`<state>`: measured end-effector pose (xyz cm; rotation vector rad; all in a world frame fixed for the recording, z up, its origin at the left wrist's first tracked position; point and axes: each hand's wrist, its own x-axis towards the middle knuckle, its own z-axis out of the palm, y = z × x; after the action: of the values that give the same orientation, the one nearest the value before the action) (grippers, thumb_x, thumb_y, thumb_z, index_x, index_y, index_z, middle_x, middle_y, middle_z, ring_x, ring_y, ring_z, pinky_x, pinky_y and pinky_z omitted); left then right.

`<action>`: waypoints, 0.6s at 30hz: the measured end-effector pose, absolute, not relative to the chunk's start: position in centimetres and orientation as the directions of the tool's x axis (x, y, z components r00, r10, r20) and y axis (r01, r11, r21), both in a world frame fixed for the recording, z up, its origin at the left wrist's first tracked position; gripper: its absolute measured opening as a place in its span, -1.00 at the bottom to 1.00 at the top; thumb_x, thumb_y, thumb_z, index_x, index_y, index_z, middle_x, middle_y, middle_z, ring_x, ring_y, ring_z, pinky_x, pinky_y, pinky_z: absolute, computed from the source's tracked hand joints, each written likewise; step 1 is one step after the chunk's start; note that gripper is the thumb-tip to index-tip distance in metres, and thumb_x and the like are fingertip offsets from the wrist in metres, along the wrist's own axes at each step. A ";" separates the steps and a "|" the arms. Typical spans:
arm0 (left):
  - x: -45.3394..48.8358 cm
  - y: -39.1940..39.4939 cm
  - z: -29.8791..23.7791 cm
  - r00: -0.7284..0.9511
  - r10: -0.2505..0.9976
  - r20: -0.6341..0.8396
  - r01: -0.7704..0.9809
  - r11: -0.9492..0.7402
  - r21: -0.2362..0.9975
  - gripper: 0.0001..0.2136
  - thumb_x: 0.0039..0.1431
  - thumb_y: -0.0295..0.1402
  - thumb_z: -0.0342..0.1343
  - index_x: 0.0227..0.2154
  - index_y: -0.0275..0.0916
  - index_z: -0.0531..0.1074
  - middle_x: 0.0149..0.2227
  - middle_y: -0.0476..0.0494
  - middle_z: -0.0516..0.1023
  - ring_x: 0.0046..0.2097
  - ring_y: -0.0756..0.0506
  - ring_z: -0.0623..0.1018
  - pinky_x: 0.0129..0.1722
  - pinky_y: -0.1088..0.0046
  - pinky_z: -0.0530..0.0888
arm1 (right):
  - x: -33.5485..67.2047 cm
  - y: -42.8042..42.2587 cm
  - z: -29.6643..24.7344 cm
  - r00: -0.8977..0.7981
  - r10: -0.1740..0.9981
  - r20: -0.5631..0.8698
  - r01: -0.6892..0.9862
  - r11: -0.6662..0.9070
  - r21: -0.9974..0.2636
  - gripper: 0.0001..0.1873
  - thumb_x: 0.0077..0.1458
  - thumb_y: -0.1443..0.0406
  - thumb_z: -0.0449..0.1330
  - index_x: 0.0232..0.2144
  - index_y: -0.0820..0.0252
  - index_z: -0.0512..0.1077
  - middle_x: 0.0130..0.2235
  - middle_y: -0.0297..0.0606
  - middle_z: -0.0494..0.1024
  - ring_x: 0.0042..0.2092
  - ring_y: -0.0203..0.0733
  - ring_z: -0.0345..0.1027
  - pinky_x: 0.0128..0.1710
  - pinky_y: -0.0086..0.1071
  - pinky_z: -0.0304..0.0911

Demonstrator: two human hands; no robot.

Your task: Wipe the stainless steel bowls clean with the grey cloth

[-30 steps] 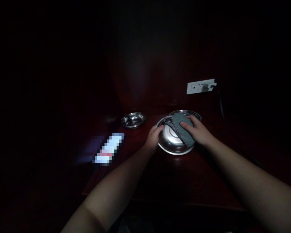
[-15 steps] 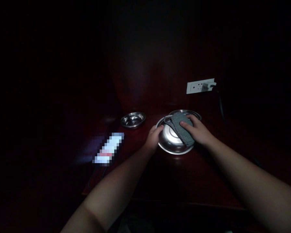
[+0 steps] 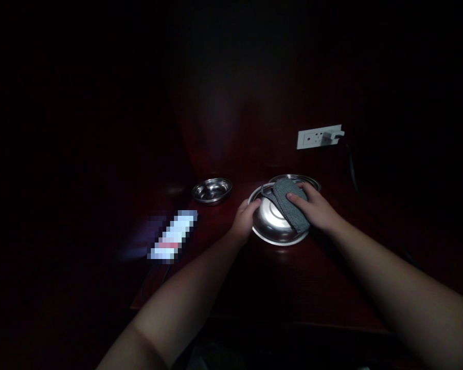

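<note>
A shiny metal bowl is tilted with its inside toward me. My left hand grips its left rim, thumb over the edge and the other fingers mostly hidden behind. A folded grey cloth with a patterned border lies across the bowl's upper right part. My right hand is closed on that cloth, its thumb on top, and presses it to the metal. Behind the cloth, a second metal dish shows only its far rim.
Another metal dish stands farther left on the dark red table. A lit phone, blurred into blocks, lies at the left with a thin cable. On the back wall is a white socket with a plug and a hanging cord.
</note>
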<state>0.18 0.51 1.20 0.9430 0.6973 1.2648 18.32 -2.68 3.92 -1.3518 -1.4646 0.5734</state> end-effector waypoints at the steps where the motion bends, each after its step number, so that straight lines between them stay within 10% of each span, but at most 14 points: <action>1: 0.2 0.5 1.2 0.193 0.979 0.064 -0.470 0.035 0.882 -0.71 -0.15 -0.24 0.24 -0.34 -0.30 0.48 -0.33 -0.13 0.55 -0.24 -0.10 0.50 -0.09 0.30 0.32 | 18.3 -2.7 4.0 0.150 0.923 0.353 0.442 0.257 -0.859 -0.54 -0.06 -0.03 0.15 -0.20 0.12 0.31 -0.24 -0.21 0.46 -0.20 -0.03 0.37 -0.22 -0.16 0.28; 18: 0.2 0.5 1.2 0.195 0.979 0.063 -0.469 0.037 0.883 -0.73 -0.15 -0.25 0.23 -0.36 -0.29 0.47 -0.35 -0.12 0.55 -0.26 -0.09 0.49 -0.12 0.33 0.34 | 18.4 -2.6 3.8 0.141 0.921 0.364 0.439 0.271 -0.856 -0.54 -0.05 -0.03 0.15 -0.20 0.14 0.32 -0.26 -0.21 0.46 -0.23 -0.05 0.37 -0.26 -0.19 0.29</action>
<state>0.20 0.53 1.17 0.9449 0.6957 1.2609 18.37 -2.58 3.81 -1.3374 -1.4721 0.5663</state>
